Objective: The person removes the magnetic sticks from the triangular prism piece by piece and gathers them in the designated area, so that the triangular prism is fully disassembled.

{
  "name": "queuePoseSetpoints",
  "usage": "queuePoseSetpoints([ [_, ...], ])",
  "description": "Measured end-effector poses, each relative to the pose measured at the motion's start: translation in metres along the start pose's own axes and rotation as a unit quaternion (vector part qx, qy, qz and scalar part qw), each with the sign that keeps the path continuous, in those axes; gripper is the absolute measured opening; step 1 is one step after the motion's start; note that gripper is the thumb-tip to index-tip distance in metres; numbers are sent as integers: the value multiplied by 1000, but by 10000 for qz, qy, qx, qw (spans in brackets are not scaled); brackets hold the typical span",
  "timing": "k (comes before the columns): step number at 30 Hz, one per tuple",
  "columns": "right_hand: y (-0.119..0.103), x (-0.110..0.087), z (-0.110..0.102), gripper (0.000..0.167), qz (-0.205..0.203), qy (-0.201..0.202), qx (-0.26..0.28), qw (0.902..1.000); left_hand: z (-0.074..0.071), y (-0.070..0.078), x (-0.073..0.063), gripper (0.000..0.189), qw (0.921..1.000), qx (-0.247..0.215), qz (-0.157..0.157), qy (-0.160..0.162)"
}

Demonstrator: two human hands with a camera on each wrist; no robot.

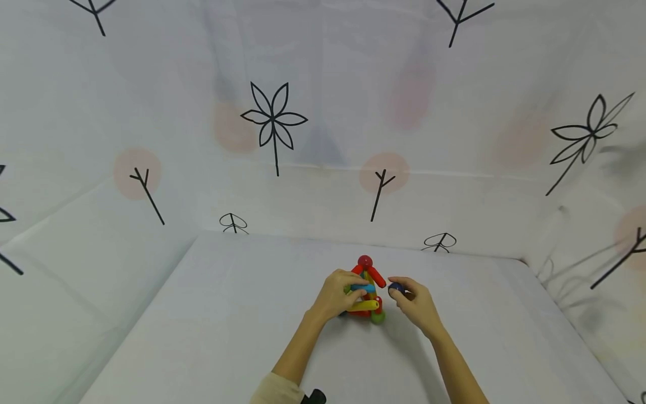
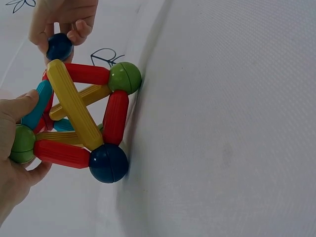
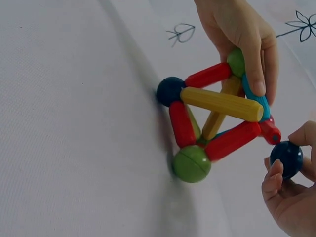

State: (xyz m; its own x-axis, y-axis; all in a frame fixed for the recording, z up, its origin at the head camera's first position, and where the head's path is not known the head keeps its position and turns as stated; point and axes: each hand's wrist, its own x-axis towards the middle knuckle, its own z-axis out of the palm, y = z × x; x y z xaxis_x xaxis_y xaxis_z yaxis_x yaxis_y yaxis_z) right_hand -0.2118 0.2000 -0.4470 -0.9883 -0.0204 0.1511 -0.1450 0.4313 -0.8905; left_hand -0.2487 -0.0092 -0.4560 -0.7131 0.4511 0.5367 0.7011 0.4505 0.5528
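Note:
A frame of magnetic rods and balls (image 2: 116, 118) stands on the table, with red, yellow and light blue rods joined at green and dark blue balls. My left hand (image 1: 337, 293) holds it from the left side. In the left wrist view the thumb presses on a light blue rod (image 2: 35, 109), and a green ball (image 2: 22, 143) lies against the palm. A loose dark blue ball (image 3: 287, 159) is pinched in the fingertips of my right hand (image 1: 418, 306), just right of the frame's upper red rod (image 1: 375, 276). A red ball (image 1: 365, 261) tops the frame.
The white tabletop (image 1: 227, 314) spreads around the frame. Behind it hangs a pale cloth backdrop (image 1: 323, 134) with printed flowers and twigs. Shadows of the arms fall on the table.

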Motion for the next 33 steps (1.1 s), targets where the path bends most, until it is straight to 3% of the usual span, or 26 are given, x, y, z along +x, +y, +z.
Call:
queuePoseSetpoints([
  [12, 27, -11, -34, 42, 110, 168, 70, 9998, 0, -2, -3, 23, 9986, -480, 119, 174],
  [18, 48, -18, -51, 52, 500, 270, -452, 9974, 0, -6, -9, 30, 9947, -901, 49, 499],
  [27, 73, -23, -61, 57, 1155, 582, -813, 9883, -3, -14, -15, 29, 9925, -691, 122, 1001],
  [33, 82, -23, -62, 55, 1119, 846, -1177, 9831, -3, -17, -19, 31, 9907, -797, -18, 1106],
])
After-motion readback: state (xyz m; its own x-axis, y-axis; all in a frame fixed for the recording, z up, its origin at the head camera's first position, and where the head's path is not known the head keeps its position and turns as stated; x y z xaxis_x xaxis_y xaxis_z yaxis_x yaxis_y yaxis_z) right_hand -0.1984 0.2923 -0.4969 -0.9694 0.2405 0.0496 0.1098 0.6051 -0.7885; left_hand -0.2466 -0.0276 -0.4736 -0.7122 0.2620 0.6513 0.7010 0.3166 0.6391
